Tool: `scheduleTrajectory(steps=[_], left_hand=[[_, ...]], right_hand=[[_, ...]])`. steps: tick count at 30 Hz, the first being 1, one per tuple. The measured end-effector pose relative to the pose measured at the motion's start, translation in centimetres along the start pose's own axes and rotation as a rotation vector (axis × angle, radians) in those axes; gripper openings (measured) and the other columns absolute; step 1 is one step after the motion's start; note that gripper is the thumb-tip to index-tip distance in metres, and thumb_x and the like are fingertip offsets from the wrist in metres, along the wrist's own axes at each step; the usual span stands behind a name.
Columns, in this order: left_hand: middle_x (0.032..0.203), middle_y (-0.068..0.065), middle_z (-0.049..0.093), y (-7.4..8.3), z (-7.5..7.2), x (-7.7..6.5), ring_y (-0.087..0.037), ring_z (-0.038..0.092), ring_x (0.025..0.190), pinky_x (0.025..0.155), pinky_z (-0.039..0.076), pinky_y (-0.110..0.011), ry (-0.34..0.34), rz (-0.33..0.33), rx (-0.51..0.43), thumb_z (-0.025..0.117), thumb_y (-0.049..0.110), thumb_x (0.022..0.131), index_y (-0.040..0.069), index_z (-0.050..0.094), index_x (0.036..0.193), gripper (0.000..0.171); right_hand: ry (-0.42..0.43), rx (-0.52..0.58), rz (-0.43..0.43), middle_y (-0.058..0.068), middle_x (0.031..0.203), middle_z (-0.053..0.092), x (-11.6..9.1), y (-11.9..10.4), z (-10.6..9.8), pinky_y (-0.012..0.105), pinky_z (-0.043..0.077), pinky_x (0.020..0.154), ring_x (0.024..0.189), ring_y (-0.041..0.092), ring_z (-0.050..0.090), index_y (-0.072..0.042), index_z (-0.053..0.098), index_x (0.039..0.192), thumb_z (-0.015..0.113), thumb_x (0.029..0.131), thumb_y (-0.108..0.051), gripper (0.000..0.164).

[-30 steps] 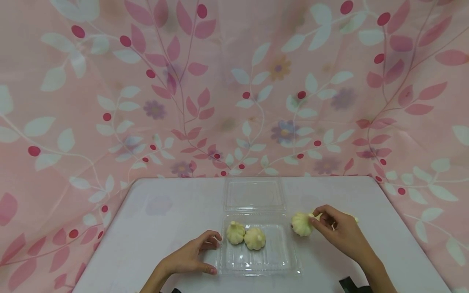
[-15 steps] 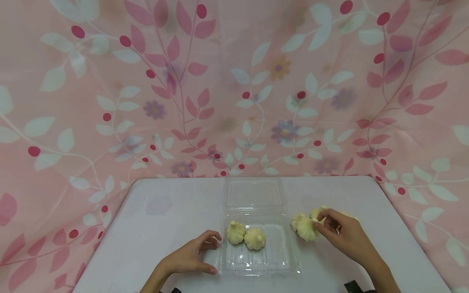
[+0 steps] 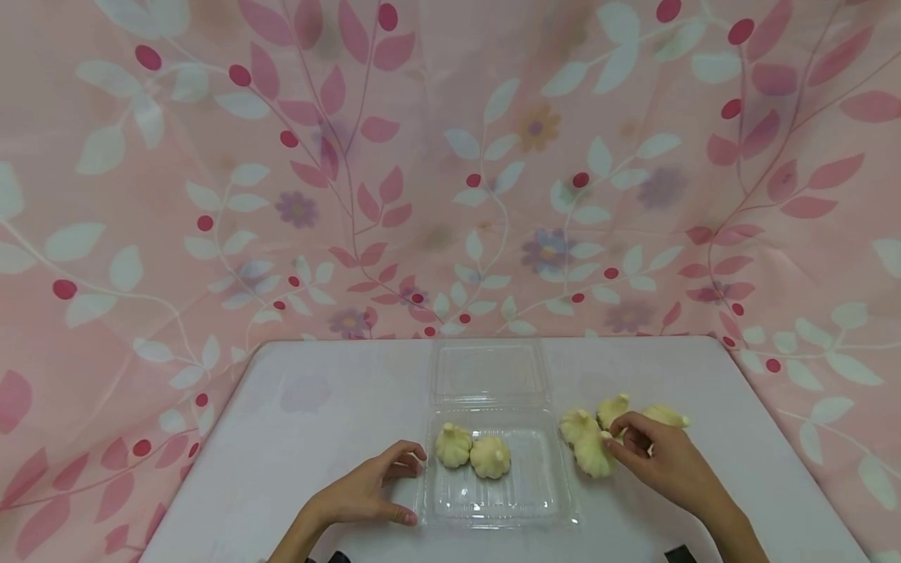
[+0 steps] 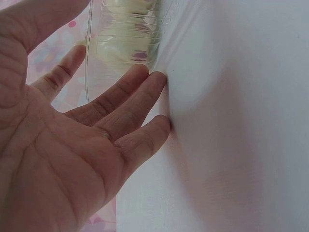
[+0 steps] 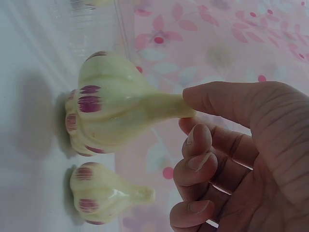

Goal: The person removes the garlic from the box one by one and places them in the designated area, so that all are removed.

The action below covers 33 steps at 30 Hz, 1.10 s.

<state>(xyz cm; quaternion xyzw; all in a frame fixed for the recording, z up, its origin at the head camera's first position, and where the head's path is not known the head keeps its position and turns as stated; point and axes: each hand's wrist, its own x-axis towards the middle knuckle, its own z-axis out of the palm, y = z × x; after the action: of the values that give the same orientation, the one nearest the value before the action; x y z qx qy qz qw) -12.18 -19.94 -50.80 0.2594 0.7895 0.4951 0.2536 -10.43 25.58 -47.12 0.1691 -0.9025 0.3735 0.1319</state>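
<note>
At the right of the open clear plastic container (image 3: 568, 500), my right hand (image 3: 665, 457) pinches a garlic bulb (image 3: 594, 457) by its stem, between thumb and index finger. Purple streaks mark this bulb's base in the right wrist view, and it hangs close over the table. Beside it sits another garlic bulb (image 3: 577, 426), with one more (image 3: 612, 408) just behind and a further one (image 3: 665, 416) partly covered by the hand. My left hand (image 3: 362, 493) rests by the container's left edge, fingers relaxed and holding nothing; its fingertips (image 4: 157, 79) touch the table.
Inside the container are two garlic bulbs, one at the left (image 3: 454, 446) and one near the middle (image 3: 490, 458). Its clear lid (image 3: 489, 374) lies folded back toward the far edge of the white table (image 3: 317, 391). A pink floral cloth (image 3: 422, 195) hangs behind.
My right hand has drawn the pinched garlic bulb slightly toward me and to the right, uncovering the bulbs behind it. The left hand and container stay where they were.
</note>
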Motion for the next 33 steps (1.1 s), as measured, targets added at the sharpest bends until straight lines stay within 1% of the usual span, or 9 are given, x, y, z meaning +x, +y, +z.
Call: scheduleTrajectory(steps=[4, 11, 18, 22, 29, 33], left_hand=[[0.128, -0.012, 0.054, 0.1, 0.0, 0.0, -0.028, 0.051, 0.127, 0.109, 0.039, -0.045, 0.0, 0.0, -0.004, 0.088, 0.023, 0.075, 0.01, 0.041, 0.138, 0.079], [0.128, -0.013, 0.054, 0.0, -0.1, 0.0, -0.027, 0.051, 0.127, 0.109, 0.039, -0.041, -0.001, 0.017, -0.008, 0.088, 0.022, 0.075, 0.01, 0.04, 0.138, 0.08], [0.128, -0.014, 0.053, 0.0, 0.0, 0.0, -0.027, 0.051, 0.126, 0.109, 0.039, -0.044, -0.001, 0.017, -0.014, 0.087, 0.019, 0.076, 0.009, 0.04, 0.138, 0.079], [0.128, -0.014, 0.054, 0.0, 0.0, 0.0, -0.027, 0.051, 0.126, 0.109, 0.039, -0.044, -0.001, 0.014, -0.013, 0.087, 0.02, 0.076, 0.01, 0.04, 0.138, 0.078], [0.127, -0.01, 0.054, 0.0, 0.0, -0.1, -0.026, 0.052, 0.126, 0.109, 0.039, -0.043, 0.003, 0.002, -0.009, 0.087, 0.019, 0.076, 0.012, 0.041, 0.138, 0.077], [0.126, -0.009, 0.055, 0.0, 0.1, -0.1, -0.026, 0.052, 0.126, 0.109, 0.04, -0.041, 0.007, -0.002, -0.008, 0.087, 0.019, 0.076, 0.012, 0.041, 0.138, 0.077]], right_hand=[[-0.034, -0.012, 0.011, -0.015, 0.064, 0.043, -0.2, 0.2, 0.1, 0.018, 0.036, 0.044, 0.056, 0.0, 0.044, -0.022, 0.063, 0.089, 0.082, 0.082, -0.017, 0.021], [-0.081, -0.011, 0.027, -0.015, 0.064, 0.043, -0.4, 0.4, 0.4, 0.019, 0.036, 0.045, 0.056, 0.0, 0.042, -0.022, 0.063, 0.088, 0.082, 0.082, -0.019, 0.02], [-0.123, -0.043, 0.067, -0.016, 0.063, 0.043, -0.5, 0.4, 0.7, 0.02, 0.035, 0.045, 0.055, -0.001, 0.041, -0.024, 0.061, 0.086, 0.082, 0.083, -0.023, 0.021], [-0.128, -0.044, 0.071, -0.016, 0.063, 0.043, -0.5, 0.4, 0.9, 0.02, 0.035, 0.045, 0.056, -0.001, 0.041, -0.024, 0.061, 0.086, 0.081, 0.083, -0.024, 0.02], [-0.103, -0.032, 0.03, -0.017, 0.063, 0.042, -0.6, 0.6, 1.1, 0.019, 0.035, 0.044, 0.055, -0.002, 0.04, -0.025, 0.06, 0.086, 0.082, 0.082, -0.021, 0.022], [-0.103, -0.031, 0.015, -0.017, 0.063, 0.042, -0.6, 0.6, 1.1, 0.019, 0.035, 0.044, 0.055, -0.002, 0.04, -0.025, 0.06, 0.087, 0.082, 0.082, -0.021, 0.022]])
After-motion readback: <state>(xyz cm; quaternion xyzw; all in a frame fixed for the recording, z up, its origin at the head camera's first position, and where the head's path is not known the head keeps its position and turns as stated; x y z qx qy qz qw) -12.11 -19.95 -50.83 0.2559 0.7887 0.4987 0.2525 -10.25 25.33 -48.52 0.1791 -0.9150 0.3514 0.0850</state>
